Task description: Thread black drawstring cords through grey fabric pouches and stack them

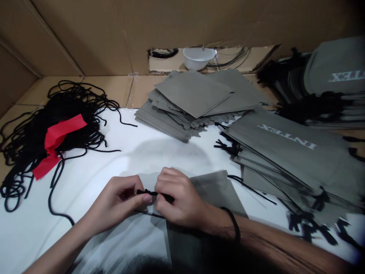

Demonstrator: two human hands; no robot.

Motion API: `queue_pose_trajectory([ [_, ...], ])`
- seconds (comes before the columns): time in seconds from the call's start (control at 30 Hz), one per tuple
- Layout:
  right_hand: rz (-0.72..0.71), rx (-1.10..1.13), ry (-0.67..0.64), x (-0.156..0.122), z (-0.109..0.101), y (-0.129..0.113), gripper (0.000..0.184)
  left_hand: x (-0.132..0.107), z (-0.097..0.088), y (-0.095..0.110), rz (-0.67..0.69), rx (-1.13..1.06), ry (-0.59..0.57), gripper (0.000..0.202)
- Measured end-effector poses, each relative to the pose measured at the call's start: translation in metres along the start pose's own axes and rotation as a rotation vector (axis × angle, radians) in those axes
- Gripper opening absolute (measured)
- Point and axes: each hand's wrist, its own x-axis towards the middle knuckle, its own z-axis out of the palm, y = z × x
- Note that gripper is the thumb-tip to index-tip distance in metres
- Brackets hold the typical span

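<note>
Head view: left hand [121, 198] and right hand [178, 199] seemingly pinch black cord [150, 193].

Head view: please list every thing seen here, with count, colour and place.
cord tangle: one, black, table left
strip: one, red, on the cord tangle
plain pouches: one fanned stack, grey, back centre
printed pouches: one stack, grey with white letters, right
far pile: one, grey and black, back right
bowl: one, white, gap in the cardboard wall
cardboard wall: one, brown, behind
table: one, white, below
single pouch: one, grey, front centre
short cord: one, black, above the single pouch
wristband: one, black, right wrist
left hand: one, bare, pinching short cord
right hand: one, bare, pinching short cord
</note>
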Motion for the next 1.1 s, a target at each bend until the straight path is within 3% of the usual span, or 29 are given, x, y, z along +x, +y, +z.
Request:
queue_pose_trajectory([
  [0.17,-0.012,-0.018,-0.002,0.0,0.001,0.0,0.021,0.0,0.003,-0.002,-0.043,-0.162,-0.006,0.046],
  [0.47,-0.024,-0.029,0.008,0.002,0.0,0.0,0.024,0.0,-0.002,-0.002,-0.064,-0.233,-0.009,0.045],
  [0.63,-0.03,-0.035,0.029,0.0,0.001,0.0,0.021,-0.001,0.001,0.001,-0.01,-0.05,0.035,0.032],
  [0.7,-0.032,-0.044,0.02,0.0,0.002,0.0,0.019,-0.001,0.003,0.003,0.01,-0.073,0.061,0.024],
  [0.8,-0.041,-0.043,0.016,-0.001,0.002,0.0,0.015,-0.001,0.006,0.005,0.058,-0.142,0.057,0.031],
  [0.87,-0.045,-0.036,0.009,-0.001,0.002,0.0,0.015,-0.001,0.007,0.006,0.074,-0.149,0.018,0.019],
  [1.1,-0.04,-0.055,0.004,-0.002,0.002,0.0,0.016,0.0,0.011,0.0,-0.056,-0.319,0.057,0.012],
])
